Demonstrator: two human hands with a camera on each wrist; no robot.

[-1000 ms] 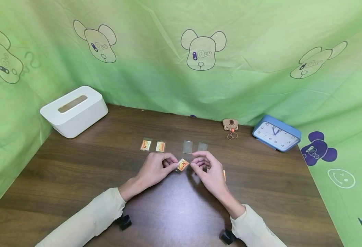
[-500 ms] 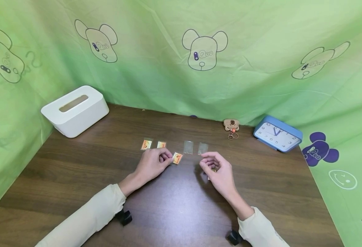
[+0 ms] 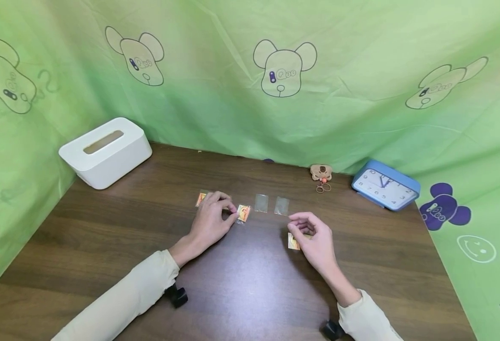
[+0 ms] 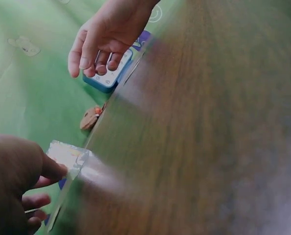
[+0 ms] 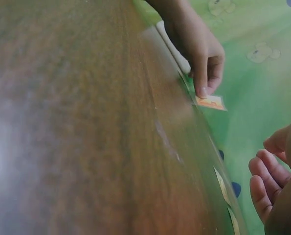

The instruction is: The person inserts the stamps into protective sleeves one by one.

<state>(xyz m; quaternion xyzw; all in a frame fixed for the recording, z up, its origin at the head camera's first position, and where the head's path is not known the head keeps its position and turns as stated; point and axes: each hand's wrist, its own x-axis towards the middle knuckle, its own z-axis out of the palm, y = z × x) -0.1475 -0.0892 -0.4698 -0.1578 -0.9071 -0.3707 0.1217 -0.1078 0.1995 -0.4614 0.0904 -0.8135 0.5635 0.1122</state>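
Observation:
My left hand (image 3: 210, 219) pinches a small orange-and-yellow picture card (image 3: 243, 213) in a clear plastic sleeve between thumb and forefinger. In the right wrist view the held card (image 5: 212, 102) hangs from those fingertips. Beyond the left hand lies a similar card (image 3: 200, 199), partly covered by the fingers; another beside it is almost wholly hidden. My right hand (image 3: 314, 237) holds nothing, its fingers loosely bent in the left wrist view. Another orange-yellow card (image 3: 293, 241) lies on the table, partly behind the right thumb. Two clear sleeves (image 3: 261, 203) lie side by side ahead of the hands.
A white tissue box (image 3: 107, 154) stands at the back left of the brown wooden table (image 3: 250, 293). At the back right are a blue clock (image 3: 386, 184) and a brown bear-shaped keyring (image 3: 320, 172). Green printed cloth (image 3: 216, 113) hangs behind the table.
My left hand has moved left and farther from me with the card, now covering a card on the table. The right hand has drawn away to the right, and a card shows beside its thumb.

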